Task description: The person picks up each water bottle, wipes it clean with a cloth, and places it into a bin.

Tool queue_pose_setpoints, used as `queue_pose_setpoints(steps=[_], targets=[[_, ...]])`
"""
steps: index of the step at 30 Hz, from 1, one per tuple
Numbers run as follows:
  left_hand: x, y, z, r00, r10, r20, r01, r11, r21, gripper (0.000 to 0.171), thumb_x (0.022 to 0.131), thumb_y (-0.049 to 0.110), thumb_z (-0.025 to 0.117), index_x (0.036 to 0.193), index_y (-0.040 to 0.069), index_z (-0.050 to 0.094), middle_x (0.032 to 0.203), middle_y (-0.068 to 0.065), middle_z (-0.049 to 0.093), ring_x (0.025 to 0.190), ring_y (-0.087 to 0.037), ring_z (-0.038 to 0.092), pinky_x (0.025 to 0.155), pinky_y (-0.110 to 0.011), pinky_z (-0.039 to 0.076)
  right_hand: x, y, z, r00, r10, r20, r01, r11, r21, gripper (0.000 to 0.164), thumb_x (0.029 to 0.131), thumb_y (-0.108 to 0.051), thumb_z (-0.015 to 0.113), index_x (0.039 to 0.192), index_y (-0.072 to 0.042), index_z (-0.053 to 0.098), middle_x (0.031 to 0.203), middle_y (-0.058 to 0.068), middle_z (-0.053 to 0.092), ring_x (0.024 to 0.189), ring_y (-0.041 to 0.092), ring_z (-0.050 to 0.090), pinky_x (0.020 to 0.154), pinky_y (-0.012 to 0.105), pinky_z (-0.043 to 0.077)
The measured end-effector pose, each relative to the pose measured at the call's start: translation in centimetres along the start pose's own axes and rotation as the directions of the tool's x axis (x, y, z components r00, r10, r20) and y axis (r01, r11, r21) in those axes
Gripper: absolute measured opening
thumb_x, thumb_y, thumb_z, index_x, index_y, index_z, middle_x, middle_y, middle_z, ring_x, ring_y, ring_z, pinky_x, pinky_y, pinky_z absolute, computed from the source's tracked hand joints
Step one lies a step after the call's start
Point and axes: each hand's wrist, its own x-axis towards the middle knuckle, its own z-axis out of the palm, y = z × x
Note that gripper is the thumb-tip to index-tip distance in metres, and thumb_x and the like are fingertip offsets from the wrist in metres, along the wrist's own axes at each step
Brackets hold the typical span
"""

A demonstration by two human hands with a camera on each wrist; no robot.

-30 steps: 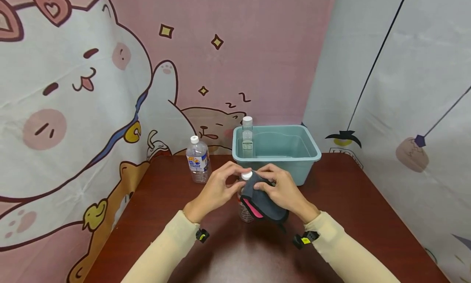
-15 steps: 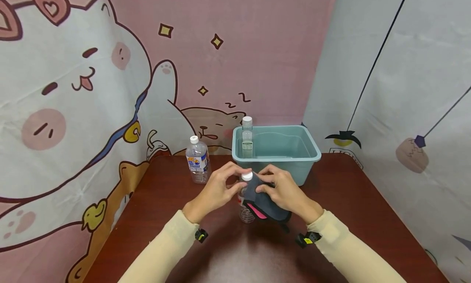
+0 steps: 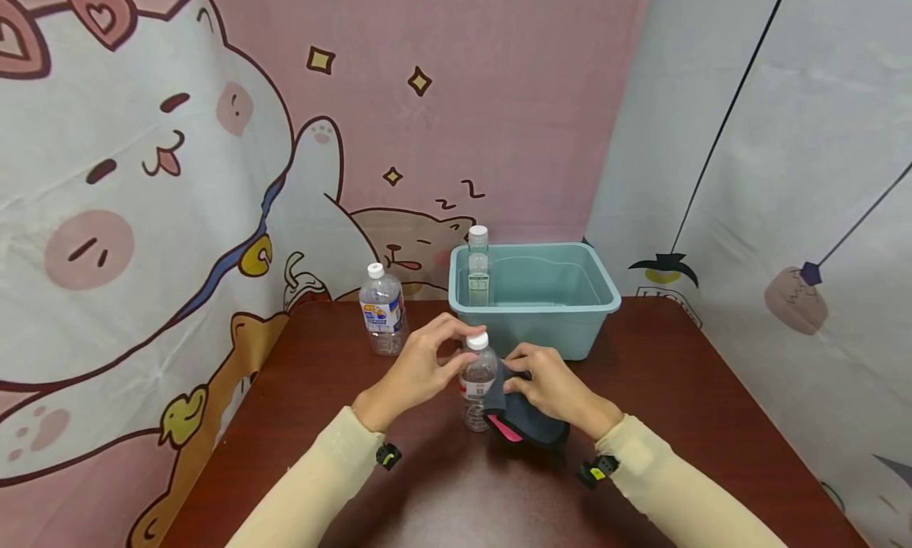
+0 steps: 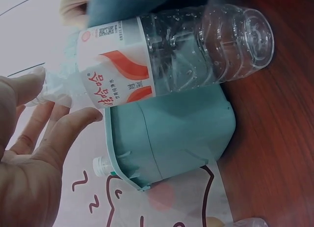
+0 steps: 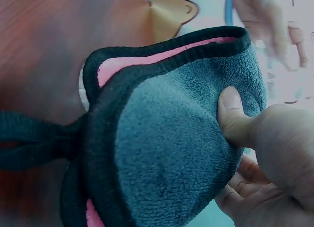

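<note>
A clear plastic bottle [image 3: 473,409] with a white cap and a red-and-white label stands upright on the table. My left hand [image 3: 426,362] holds it at the top, fingers and thumb about the cap and neck. My right hand [image 3: 550,383] pinches a dark grey cleaning cloth [image 3: 533,423] with a pink reverse, black edging and a black loop. That cloth lies against the bottle's right side, beside the label [image 4: 117,65]. In the right wrist view, the thumb presses on the plush cloth [image 5: 167,138], with fingers behind it.
Behind my hands stands a light blue plastic basin [image 3: 549,326]. A slim clear bottle [image 3: 479,275] with a white cap stands upright at its left end. Further left is a larger clear bottle [image 3: 385,318] with a blue-and-white label. The reddish-brown table [image 3: 321,421] meets printed curtains.
My right hand has moved the cloth down and slightly right, from near the cap to beside the label, uncovering more of the bottle. My left hand has stayed at the cap.
</note>
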Motion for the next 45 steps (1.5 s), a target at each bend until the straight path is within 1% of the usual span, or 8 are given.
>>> queue_pose_setpoints(steps=[4,11,17,20,28,32,40,45], targets=[[0.1,0.0,0.0,1.0,-0.002,0.002,0.002,1.0,0.007,0.04,0.104,0.01,0.089,0.142,0.013,0.078,0.134,-0.004,0.077,0.119,-0.017,0.076,0.098,-0.047,0.072,-0.2,1.0,1.2,0.999,-0.008,0.04,0.009,1.0,-0.023,0.03,0.098,-0.009,0.094,0.126,0.0,0.089,0.117,0.009,0.083,0.106,0.028,0.083,0.086,0.036,0.071],[0.2,-0.1,-0.1,1.0,-0.002,0.006,0.002,0.999,0.043,0.039,0.104,0.013,0.089,0.141,0.014,0.078,0.134,-0.001,0.077,0.122,-0.014,0.076,0.1,-0.028,0.067,-0.5,2.3,2.8,0.994,-0.04,0.105,0.044,0.998,-0.04,0.026,0.095,-0.006,0.096,0.12,-0.003,0.091,0.112,0.007,0.082,0.1,0.021,0.081,0.083,0.031,0.069],[0.3,-0.1,-0.1,1.0,0.016,0.008,-0.016,0.999,0.038,0.039,0.104,0.011,0.089,0.141,0.013,0.078,0.134,-0.002,0.077,0.124,-0.016,0.077,0.102,-0.029,0.068,-1.1,3.0,4.1,0.982,-0.043,0.182,0.05,0.998,-0.035,0.015,0.096,-0.005,0.096,0.111,-0.003,0.092,0.11,0.009,0.081,0.098,0.02,0.08,0.081,0.029,0.069],[0.3,-0.1,-0.1,1.0,0.007,0.016,-0.007,1.0,0.029,0.038,0.105,0.012,0.088,0.141,0.013,0.077,0.134,-0.002,0.077,0.127,-0.015,0.077,0.106,-0.03,0.068,-1.2,3.1,4.4,0.98,-0.053,0.19,0.059,0.998,-0.027,0.012,0.096,-0.004,0.096,0.107,-0.004,0.091,0.106,0.009,0.08,0.095,0.017,0.078,0.077,0.028,0.066],[0.3,0.0,-0.2,0.999,-0.018,0.036,0.017,1.0,0.019,0.038,0.105,0.012,0.087,0.142,0.014,0.076,0.136,-0.002,0.076,0.128,-0.016,0.077,0.106,-0.031,0.068,-1.1,2.8,4.0,0.98,-0.029,0.197,0.033,0.999,-0.016,0.023,0.095,-0.007,0.097,0.116,-0.001,0.091,0.11,0.01,0.084,0.1,0.019,0.081,0.082,0.03,0.069],[0.3,0.0,-0.2,0.999,-0.013,0.039,0.013,1.0,0.013,0.039,0.105,0.012,0.087,0.142,0.013,0.076,0.136,-0.003,0.076,0.128,-0.017,0.077,0.106,-0.035,0.069,-1.1,2.8,3.8,0.983,-0.001,0.182,0.005,1.0,-0.019,0.03,0.094,-0.01,0.099,0.121,0.0,0.09,0.112,0.01,0.088,0.104,0.02,0.083,0.084,0.032,0.07],[0.5,0.1,-0.3,0.999,0.007,0.033,-0.007,1.0,-0.001,0.042,0.104,0.01,0.089,0.143,0.01,0.076,0.136,-0.007,0.076,0.127,-0.02,0.078,0.107,-0.031,0.069,-1.1,2.6,3.1,0.991,0.108,0.085,-0.11,0.994,0.026,0.039,0.094,-0.019,0.1,0.129,-0.005,0.087,0.123,0.006,0.09,0.115,0.023,0.086,0.095,0.044,0.072],[0.2,0.0,-0.4,0.999,-0.003,0.032,0.004,1.0,-0.002,0.042,0.104,0.01,0.089,0.144,0.011,0.076,0.136,-0.006,0.076,0.128,-0.019,0.077,0.11,-0.032,0.068,-1.1,1.7,2.0,0.988,0.155,0.023,-0.156,0.98,0.121,0.036,0.093,-0.019,0.101,0.126,-0.014,0.087,0.119,0.0,0.089,0.107,0.014,0.085,0.093,0.037,0.072]])
